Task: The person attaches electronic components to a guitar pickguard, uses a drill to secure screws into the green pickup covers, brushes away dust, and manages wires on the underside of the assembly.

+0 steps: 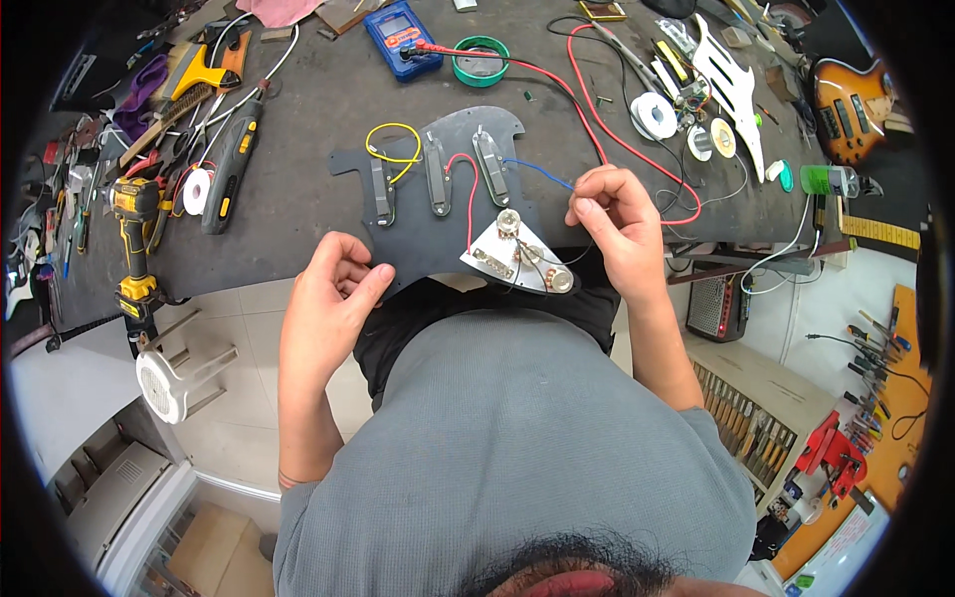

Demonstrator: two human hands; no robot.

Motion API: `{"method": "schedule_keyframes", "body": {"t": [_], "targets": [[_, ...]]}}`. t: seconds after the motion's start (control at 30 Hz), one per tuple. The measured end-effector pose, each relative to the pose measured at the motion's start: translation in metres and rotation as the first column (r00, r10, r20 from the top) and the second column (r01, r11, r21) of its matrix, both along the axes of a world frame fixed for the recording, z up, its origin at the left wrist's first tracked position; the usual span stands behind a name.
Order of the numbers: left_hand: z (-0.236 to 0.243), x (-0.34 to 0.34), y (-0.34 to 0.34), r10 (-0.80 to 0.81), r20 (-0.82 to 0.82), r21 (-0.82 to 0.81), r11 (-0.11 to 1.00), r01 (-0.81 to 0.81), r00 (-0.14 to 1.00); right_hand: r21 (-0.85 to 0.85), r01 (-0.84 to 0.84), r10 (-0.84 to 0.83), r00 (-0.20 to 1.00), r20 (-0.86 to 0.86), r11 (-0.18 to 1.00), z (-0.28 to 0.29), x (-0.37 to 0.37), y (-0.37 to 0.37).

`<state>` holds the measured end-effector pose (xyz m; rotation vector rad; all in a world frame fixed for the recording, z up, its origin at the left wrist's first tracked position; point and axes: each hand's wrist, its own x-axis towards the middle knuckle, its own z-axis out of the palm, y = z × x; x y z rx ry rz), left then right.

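Observation:
A dark guitar pickguard (pixel 418 244) lies wiring side up at the bench's near edge. It bears three pickups, the middle one (pixel 437 177) among them, and a silver control plate (pixel 494 256) with potentiometers. A yellow wire (pixel 395 126) loops from the left pickup; a red wire (pixel 474 184) runs from the middle one to the plate. My right hand (pixel 619 214) pinches the free end of the blue wire (pixel 540 171) from the right pickup. Beside the pickguard's lower left edge, my left hand (pixel 338 289) is loosely curled, fingers apart, thumb tip at the edge.
A blue multimeter (pixel 403 42) with red leads lies at the back beside a green round tin (pixel 480 62). Solder spools (pixel 653 116) and a white pickguard (pixel 731 85) are at right. A yellow-black power drill (pixel 136 234) and grey cordless tool (pixel 234 164) lie left.

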<state>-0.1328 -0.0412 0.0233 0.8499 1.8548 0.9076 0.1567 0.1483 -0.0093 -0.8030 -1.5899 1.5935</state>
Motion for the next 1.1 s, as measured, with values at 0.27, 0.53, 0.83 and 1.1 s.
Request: {"method": "schedule_keyframes", "body": {"t": [0.27, 0.53, 0.83, 1.1], "targets": [[0.002, 0.014, 0.002, 0.036, -0.054, 0.026, 0.999, -0.035, 0.998, 0.248, -0.154, 0.059, 0.934, 0.353, 0.957, 0.012, 0.013, -0.013], [-0.005, 0.024, -0.001, 0.034, -0.169, 0.082, 0.996, -0.021, 0.985, 0.676, -0.129, -0.13, 0.939, 0.32, 0.725, 0.038, 0.009, -0.01], [0.003, 0.022, 0.0, 0.065, -0.19, 0.034, 0.998, -0.059, 0.98, 0.93, -0.219, 0.597, 0.802, 0.0, 0.295, 0.151, -0.053, -0.094], [-0.015, 0.016, -0.021, 0.108, 0.164, 0.157, 0.978, -0.134, 0.981, 0.127, -0.643, 0.656, 0.746, -0.118, 0.755, 0.078, 0.023, -0.057]]}}
